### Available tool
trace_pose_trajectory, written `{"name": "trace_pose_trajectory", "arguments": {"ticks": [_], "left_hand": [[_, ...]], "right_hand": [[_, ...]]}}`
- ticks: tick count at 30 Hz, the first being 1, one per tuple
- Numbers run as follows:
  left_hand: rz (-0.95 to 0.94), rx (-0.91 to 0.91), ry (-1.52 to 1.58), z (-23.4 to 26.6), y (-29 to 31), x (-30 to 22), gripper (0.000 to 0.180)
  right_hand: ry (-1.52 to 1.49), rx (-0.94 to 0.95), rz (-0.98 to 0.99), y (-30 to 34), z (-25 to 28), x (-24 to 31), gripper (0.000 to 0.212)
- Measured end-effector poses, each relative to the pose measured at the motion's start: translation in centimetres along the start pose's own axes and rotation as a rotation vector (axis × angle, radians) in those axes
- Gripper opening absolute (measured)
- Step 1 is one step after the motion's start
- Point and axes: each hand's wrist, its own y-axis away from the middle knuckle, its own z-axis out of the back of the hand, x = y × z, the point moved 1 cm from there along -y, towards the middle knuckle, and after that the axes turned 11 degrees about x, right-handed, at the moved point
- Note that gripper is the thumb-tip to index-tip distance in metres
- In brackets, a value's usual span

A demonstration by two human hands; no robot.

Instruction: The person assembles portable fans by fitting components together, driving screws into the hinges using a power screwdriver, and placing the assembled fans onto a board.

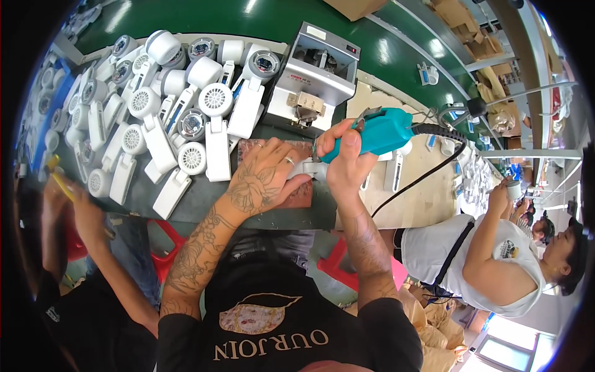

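Observation:
My right hand [348, 152] is wrapped around a teal corded hand tool [383, 131], with a metal piece along its top and a thick black cord [460, 137] leaving its rear. The front end of the tool points down beside a white plastic piece [305, 168], probably part of a handheld fan. My left hand [265, 173], tattooed and wearing a ring, presses that piece against a reddish-brown work mat [302, 197]. Its fingers and the tool hide most of the piece, so where the tool's tip touches cannot be made out.
White handheld fans [164, 146] lie heaped to the left of the mat. A grey metal machine [313, 77] stands just beyond my hands. Brown cardboard [427, 186] covers the bench on the right. A co-worker in white [489, 260] is at right, another person's arm [114, 266] at left.

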Motion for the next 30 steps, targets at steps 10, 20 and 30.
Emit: {"name": "trace_pose_trajectory", "arguments": {"ticks": [10,20,30], "left_hand": [[0.022,0.045,0.055,0.7,0.6,-0.3,0.038],[0.006,-0.006,0.004,0.5,0.4,-0.3,0.035],[0.016,0.033,0.121,1.2,0.0,-0.5,0.035]], "right_hand": [[0.021,-0.033,0.082,-3.5,-2.2,1.9,0.038],[0.010,0.047,0.212,-5.4,-2.6,-1.1,0.038],[-0.005,0.014,0.029,1.0,-0.1,3.6,0.055]]}}
